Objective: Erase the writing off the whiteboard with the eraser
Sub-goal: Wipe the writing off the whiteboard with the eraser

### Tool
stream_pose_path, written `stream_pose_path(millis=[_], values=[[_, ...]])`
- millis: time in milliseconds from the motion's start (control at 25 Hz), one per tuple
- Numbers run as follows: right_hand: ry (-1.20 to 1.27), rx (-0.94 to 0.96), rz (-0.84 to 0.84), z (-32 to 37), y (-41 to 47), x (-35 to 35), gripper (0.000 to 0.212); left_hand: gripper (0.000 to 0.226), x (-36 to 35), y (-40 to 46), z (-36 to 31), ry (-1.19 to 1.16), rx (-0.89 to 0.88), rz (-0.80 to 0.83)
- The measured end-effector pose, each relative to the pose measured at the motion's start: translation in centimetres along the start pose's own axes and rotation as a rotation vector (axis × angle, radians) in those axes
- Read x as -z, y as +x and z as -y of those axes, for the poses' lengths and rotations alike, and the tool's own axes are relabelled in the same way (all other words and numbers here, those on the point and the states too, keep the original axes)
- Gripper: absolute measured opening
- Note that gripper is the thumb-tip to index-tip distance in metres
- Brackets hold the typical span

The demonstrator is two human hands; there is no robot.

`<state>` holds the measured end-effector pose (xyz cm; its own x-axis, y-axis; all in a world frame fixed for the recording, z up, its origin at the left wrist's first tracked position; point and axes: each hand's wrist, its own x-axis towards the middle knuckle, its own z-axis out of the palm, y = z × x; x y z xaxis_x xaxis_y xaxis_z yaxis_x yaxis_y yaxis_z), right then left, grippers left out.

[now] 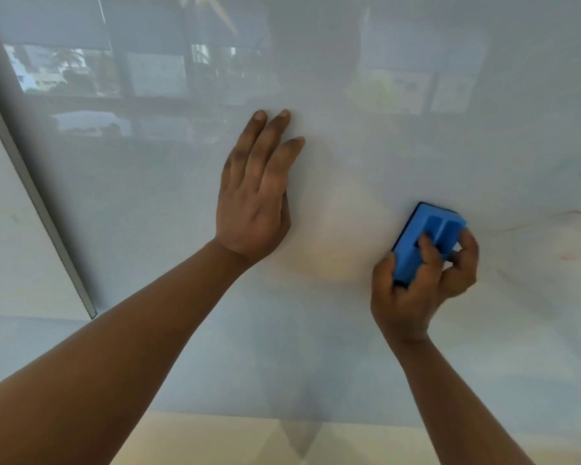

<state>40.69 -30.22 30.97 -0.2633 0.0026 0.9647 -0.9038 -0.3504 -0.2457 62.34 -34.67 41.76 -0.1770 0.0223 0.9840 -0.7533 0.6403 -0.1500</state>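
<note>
A glossy whiteboard fills nearly the whole head view, mirroring windows and a room. My right hand grips a blue block eraser, which is pressed flat on the board at the right of centre. Faint red marker smears lie on the board just right of the eraser. My left hand rests flat on the board at the centre, fingers spread and pointing up, holding nothing.
The board's grey metal frame edge runs diagonally down the left side, with pale wall beyond it. A cream strip of floor or ledge shows below the board's lower edge.
</note>
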Motion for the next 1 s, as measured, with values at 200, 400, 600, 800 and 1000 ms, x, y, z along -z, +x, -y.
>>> stream_pose_path(millis=[200, 400, 600, 800, 1000], values=[[0.082, 0.200, 0.166, 7.3, -4.8, -3.9, 0.041, 0.039, -0.1, -0.2, 0.1, -0.048, 0.009, 0.020], [0.064, 0.018, 0.035, 1.5, -2.9, -0.6, 0.040, 0.041, 0.0, 0.0, 0.2, -0.079, 0.007, 0.005], [0.090, 0.134, 0.054, 8.7, -2.9, -5.1, 0.043, 0.046, 0.4, 0.0, 0.9, -0.190, 0.029, 0.030], [0.009, 0.160, 0.064, 5.5, -1.2, -2.0, 0.048, 0.053, 1.5, 0.2, 2.1, -0.161, -0.037, 0.052], [0.039, -0.004, -0.057, 11.1, 9.0, -6.0, 0.041, 0.056, 3.0, 1.3, 4.1, -0.109, -0.196, 0.185]])
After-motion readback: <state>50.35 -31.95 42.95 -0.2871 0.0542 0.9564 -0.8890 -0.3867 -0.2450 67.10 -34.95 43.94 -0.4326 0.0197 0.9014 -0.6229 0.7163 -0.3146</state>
